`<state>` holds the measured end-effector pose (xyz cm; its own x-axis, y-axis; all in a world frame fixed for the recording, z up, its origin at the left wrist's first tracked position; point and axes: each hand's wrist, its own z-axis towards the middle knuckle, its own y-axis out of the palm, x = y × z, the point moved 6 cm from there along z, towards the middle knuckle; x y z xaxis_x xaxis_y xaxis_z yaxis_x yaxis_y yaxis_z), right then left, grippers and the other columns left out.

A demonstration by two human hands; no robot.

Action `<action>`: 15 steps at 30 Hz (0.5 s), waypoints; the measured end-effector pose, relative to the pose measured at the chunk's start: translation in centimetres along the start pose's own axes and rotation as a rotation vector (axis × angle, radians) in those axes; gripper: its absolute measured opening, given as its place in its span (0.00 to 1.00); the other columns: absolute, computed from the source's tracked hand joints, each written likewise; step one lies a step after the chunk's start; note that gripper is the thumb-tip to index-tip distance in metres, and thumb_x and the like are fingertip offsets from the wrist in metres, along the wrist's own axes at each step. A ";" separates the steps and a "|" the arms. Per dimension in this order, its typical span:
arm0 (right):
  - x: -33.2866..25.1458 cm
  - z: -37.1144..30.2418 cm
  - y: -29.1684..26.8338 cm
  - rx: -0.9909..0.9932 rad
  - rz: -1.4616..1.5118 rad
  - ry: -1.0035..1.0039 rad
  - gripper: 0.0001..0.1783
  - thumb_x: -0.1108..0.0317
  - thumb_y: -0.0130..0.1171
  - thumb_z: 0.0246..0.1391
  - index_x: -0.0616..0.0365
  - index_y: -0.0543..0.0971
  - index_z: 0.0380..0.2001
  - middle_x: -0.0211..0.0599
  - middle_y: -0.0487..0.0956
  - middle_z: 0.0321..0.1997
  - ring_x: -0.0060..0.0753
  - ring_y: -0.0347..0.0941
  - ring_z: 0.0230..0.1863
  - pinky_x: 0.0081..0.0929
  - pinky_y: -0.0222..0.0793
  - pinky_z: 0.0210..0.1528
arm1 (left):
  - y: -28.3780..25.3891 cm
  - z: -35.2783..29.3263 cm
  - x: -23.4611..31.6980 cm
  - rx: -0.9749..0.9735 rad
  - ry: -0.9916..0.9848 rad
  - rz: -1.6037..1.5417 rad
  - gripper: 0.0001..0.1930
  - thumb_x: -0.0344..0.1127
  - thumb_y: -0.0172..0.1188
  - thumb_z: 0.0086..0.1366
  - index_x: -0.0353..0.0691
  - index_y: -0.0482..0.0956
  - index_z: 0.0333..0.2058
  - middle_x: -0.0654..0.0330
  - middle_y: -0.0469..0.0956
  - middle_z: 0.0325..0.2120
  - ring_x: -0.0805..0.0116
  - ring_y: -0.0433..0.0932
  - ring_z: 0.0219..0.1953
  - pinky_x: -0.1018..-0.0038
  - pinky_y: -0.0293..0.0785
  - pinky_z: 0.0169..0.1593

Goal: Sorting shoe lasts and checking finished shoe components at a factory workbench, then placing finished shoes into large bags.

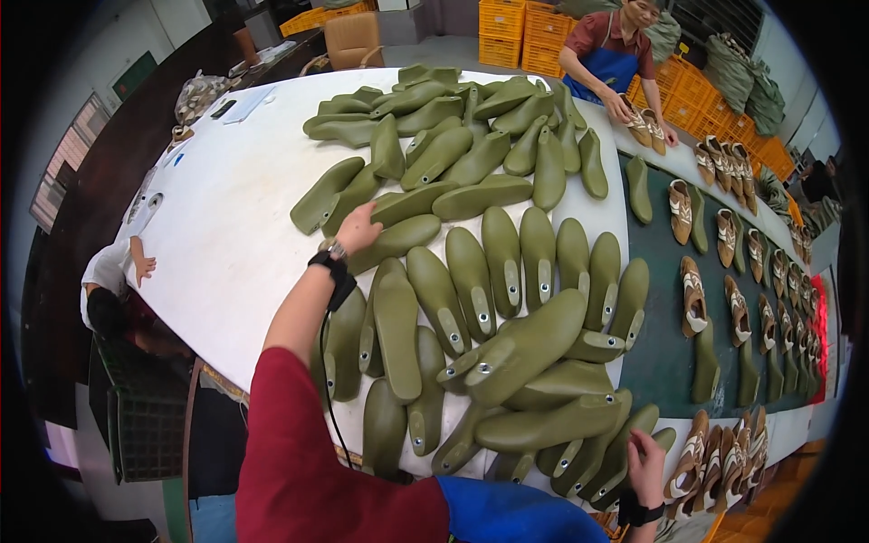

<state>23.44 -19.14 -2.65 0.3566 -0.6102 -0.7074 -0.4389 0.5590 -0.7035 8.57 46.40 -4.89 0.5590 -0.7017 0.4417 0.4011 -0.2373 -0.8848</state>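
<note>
So my left hand is right at an olive-green shoe last mid-pile on the white tabletop, can't tell if my fingers actually have it. My right hand is loosely bent by the nearest lasts, grip unclear too, brown-and-white sneakers just to its right.

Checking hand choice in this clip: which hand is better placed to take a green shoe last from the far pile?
Probably the left. The left hand is stretched forward to the near edge of the far pile; the right hand sits low, beside the nearer lasts.
</note>
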 end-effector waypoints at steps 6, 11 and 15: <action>0.3 0.4 0.5 -0.028 -0.081 0.078 0.12 0.78 0.53 0.49 0.67 0.75 0.39 0.43 0.79 0.30 0.31 0.76 0.32 0.24 0.70 0.39 | 7.8 9.7 1.2 -0.193 0.074 0.174 0.25 0.35 0.60 0.48 0.37 0.70 0.47 0.44 0.75 0.39 0.50 0.74 0.44 0.62 0.70 0.48; 0.7 0.4 1.0 -0.012 -0.052 0.156 0.12 0.78 0.54 0.48 0.67 0.75 0.39 0.44 0.79 0.30 0.32 0.77 0.33 0.25 0.70 0.38 | 9.7 11.2 3.2 -0.078 0.014 0.260 0.28 0.42 0.69 0.43 0.42 0.69 0.44 0.49 0.74 0.37 0.51 0.75 0.40 0.62 0.71 0.44; 0.0 0.5 1.5 -0.004 -0.107 0.088 0.12 0.77 0.55 0.47 0.67 0.75 0.38 0.45 0.79 0.30 0.35 0.77 0.33 0.25 0.71 0.38 | 10.9 11.0 3.8 -0.143 0.046 0.523 0.27 0.40 0.68 0.44 0.49 0.67 0.44 0.51 0.69 0.37 0.47 0.74 0.38 0.62 0.72 0.42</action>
<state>23.16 -18.03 -3.78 0.3279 -0.7134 -0.6193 -0.4054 0.4859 -0.7743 23.03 48.52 -11.19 0.6236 -0.7788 -0.0672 -0.0266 0.0648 -0.9975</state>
